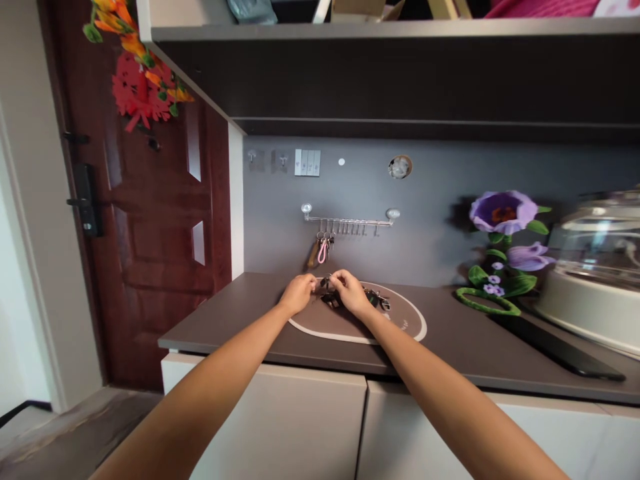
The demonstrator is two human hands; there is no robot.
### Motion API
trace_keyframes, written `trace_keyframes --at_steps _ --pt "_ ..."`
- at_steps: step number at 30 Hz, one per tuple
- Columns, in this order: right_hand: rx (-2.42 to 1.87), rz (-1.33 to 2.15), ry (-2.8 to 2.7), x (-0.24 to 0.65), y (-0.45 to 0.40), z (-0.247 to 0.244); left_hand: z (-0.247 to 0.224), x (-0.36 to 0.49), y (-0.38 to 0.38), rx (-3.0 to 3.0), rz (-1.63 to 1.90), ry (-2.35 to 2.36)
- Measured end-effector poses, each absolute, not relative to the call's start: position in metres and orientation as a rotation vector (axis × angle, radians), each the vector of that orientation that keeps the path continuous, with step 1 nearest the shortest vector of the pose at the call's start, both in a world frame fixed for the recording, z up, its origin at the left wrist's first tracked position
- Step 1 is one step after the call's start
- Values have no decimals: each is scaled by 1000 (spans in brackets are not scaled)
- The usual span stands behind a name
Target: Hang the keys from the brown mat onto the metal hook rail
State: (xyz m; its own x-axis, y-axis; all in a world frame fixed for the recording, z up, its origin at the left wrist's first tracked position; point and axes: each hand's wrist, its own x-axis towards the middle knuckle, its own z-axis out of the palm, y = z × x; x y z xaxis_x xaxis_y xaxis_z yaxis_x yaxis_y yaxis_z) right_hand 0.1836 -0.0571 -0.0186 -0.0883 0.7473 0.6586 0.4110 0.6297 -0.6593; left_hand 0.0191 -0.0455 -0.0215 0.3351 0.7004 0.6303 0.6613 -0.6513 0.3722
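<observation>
Both hands are over an oval brown mat (345, 331) with a pale rim. My left hand (299, 294) is closed in a pinch at a small dark set of keys (325, 283). My right hand (350, 291) pinches the same keys from the other side, at their ring. Beneath and behind my right hand lies a pile of dark keys and key rings (384, 301), partly hidden by it. On the wall above, a hook rail (350, 221) carries several hooks, and keys with a pink loop (323, 251) hang at its left end.
Purple artificial flowers (504, 212) stand at the right beside a domed appliance (593, 287). A black flat object (560, 347) lies in front of them. A shelf (400, 28) overhangs the counter (210, 317); a red door (165, 253) is at the left.
</observation>
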Motion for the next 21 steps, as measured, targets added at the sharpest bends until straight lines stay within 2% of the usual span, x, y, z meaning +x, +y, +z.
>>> trace_keyframes --at_steps 10,21 --pt "-873 725 -1374 182 -55 -3 -21 14 -43 2443 1210 1640" --pt "-857 749 -1190 186 -24 64 -29 9 -27 2133 1188 1781"
